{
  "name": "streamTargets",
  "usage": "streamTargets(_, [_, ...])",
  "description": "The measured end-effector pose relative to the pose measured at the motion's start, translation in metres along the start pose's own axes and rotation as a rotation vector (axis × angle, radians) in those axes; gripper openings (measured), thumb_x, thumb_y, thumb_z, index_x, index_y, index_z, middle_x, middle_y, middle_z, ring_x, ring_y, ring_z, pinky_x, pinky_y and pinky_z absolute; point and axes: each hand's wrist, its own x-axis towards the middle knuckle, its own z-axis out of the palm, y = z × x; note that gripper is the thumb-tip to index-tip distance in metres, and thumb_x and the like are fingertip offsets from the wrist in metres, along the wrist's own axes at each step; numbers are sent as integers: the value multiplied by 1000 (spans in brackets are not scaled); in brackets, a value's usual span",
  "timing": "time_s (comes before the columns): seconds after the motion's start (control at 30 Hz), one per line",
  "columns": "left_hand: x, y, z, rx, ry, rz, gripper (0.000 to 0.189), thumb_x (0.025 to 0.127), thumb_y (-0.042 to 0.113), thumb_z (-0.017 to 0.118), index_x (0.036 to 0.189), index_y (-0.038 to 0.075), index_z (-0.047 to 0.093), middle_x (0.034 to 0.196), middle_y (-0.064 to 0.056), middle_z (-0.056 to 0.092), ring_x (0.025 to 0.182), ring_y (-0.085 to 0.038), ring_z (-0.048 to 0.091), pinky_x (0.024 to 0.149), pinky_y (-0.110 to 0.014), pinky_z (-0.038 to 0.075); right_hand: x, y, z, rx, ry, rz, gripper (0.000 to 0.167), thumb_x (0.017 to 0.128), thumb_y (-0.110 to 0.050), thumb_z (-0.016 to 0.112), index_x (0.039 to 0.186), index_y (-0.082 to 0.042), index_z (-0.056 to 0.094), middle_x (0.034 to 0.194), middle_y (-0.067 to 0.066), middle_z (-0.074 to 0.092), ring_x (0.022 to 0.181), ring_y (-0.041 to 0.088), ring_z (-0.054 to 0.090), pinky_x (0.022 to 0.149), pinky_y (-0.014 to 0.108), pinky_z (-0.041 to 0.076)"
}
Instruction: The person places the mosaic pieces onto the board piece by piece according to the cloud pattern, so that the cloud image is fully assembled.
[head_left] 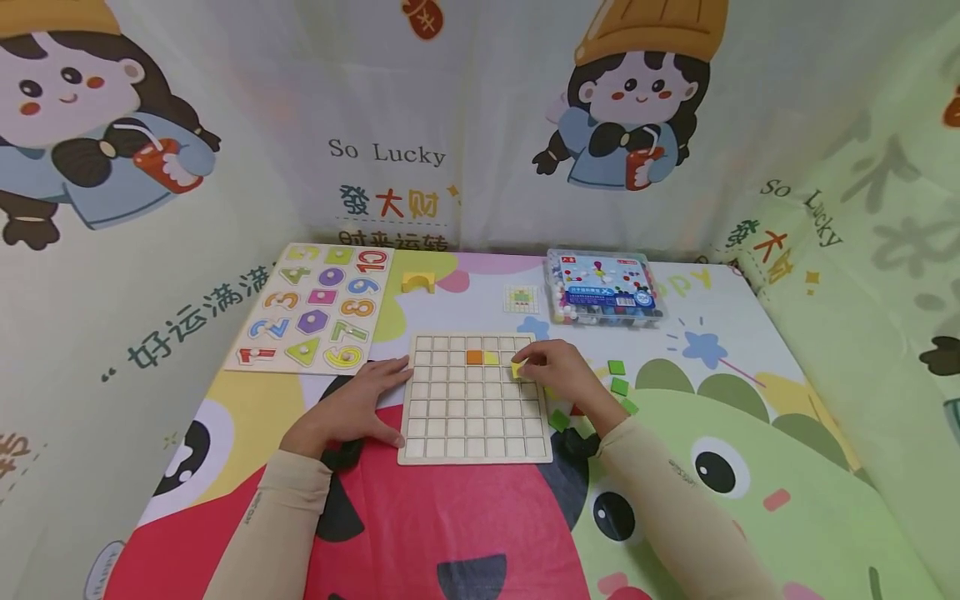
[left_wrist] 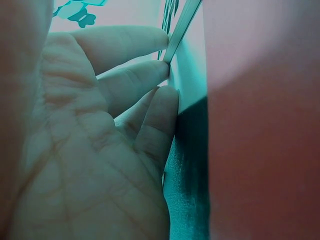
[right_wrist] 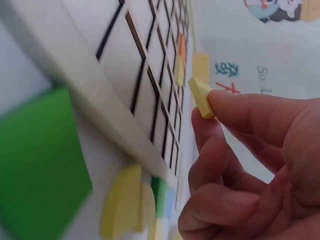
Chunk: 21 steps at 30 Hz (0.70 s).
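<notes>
1 yellow tile is pinched between the thumb and a fingertip of the right hand. Position: over the far right part of the gridded board, tilted relative to its surface; the exact gap below it cannot be told from these views. The left hand is spread, with fingertips touching the left edge of the board and the thumb beside its near left corner. The board lies flat on the counter.

Adjacent pieces: 1 orange tile and 1 seated yellow tile sit side by side in the 2nd row from the far edge. At least 4 green tiles lie loose to the right of the board.

Handling (judged from appearance): the yellow tile should be light, stiff and hard to break. Its smooth faces may slip if gripped at a corner. Take hold by 2 opposite edges, high up, leaving the underside uncovered. The board looks rigid and light enough to slide; steady it by its outer rim.
</notes>
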Motion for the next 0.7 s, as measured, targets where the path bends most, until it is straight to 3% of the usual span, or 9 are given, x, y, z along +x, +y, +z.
streamTargets(0.23, [-1,2,0,-4,4,-9,112,72,44,96,163,9,42,173,-13,30,156,-43,26,106,-55,57,7,-9,16,-17,14,82,14,98,-17,75,110,-13,82,98,7,75,87,19,65,78,36,56])
streamTargets(0.43, [-2,3,1,-13,5,-13,112,71,42,97,163,9,42,173,-13,30,157,-43,26,104,-54,58,9,-13,20,-38,37,160,15,97,-21,77,110,-17,82,101,5,75,90,20,66,77,35,56])
streamTargets(0.7, [-1,0,3,3,10,-8,112,71,43,97,163,10,42,174,-11,30,157,-41,26,110,-54,55,7,-13,22,-64,41,137,17,98,-19,76,113,-16,83,109,5,78,101,23,70,87,42,60])
